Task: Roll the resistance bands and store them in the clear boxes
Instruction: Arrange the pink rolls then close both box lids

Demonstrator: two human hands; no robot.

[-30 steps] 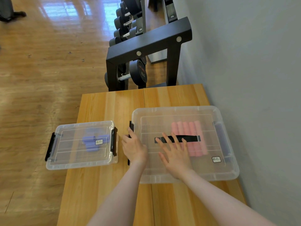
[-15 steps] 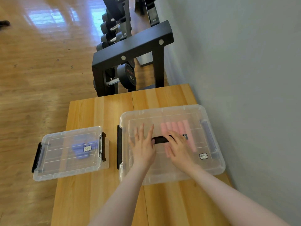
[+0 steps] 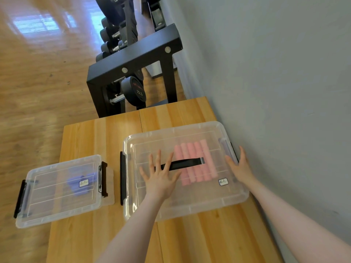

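Left hand (image 3: 160, 179) lies flat, fingers spread, on the large clear box (image 3: 190, 202) holding pink rolled bands (image 3: 196, 162); right hand (image 3: 240, 168), open, at its right latch (label unreadable). Dumbbell (image 3: 135, 92) beyond reads 22.5.

Under the left hand (image 3: 161, 179): large box (image 3: 190, 204), clear plastic, with a clear lid. A black strap handle (image 3: 185, 164) crosses the lid beneath the fingers. Right of this hand, 5 pink rolled bands (image 3: 197, 162) show through the lid. A black latch (image 3: 123, 177) lies to its left.

Beside the right hand (image 3: 240, 168): white label (image 3: 223, 181) with a dark border.

Left of the left hand: small box (image 3: 58, 190), clear, with black latches, a white label and purple bands (image 3: 77, 184) inside.

Beneath both hands: table (image 3: 190, 240), light wood with straight grain stripes.

Beyond the hands: black rack (image 3: 133, 61); black dumbbell (image 3: 133, 92) marked 22.5 in white. Wall (image 3: 275, 63): pale grey.
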